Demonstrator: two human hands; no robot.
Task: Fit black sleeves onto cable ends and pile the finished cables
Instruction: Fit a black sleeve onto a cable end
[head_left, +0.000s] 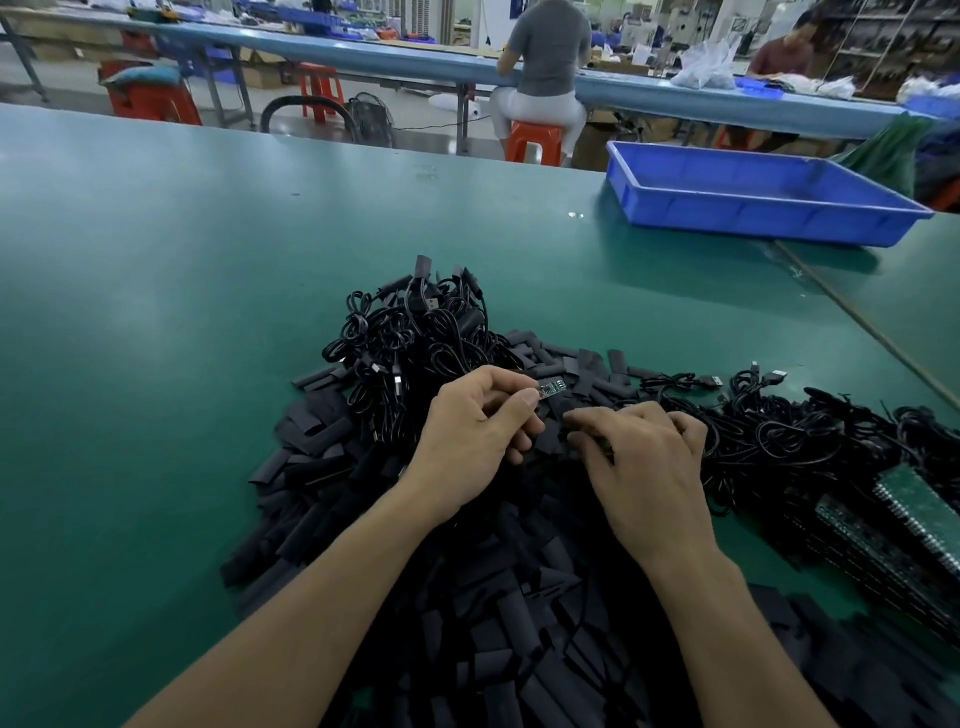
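My left hand (475, 431) pinches a cable end with a small bare circuit board (551, 388) between thumb and forefinger. My right hand (644, 457) lies just right of it, fingers curled down onto the loose black sleeves (553, 441); whether it holds one is hidden. A heap of flat black sleeves (322, 499) spreads under and around both forearms. Behind my left hand sits a pile of coiled black cables with sleeved ends (415, 332). More tangled black cables with bare USB plugs (769, 431) lie to the right.
The green table (156, 312) stretches left and back. A blue plastic tray (753, 208) stands at the back right. Green circuit-board panels (904, 525) are stacked at the right edge. Two people sit at a long bench beyond, with red stools.
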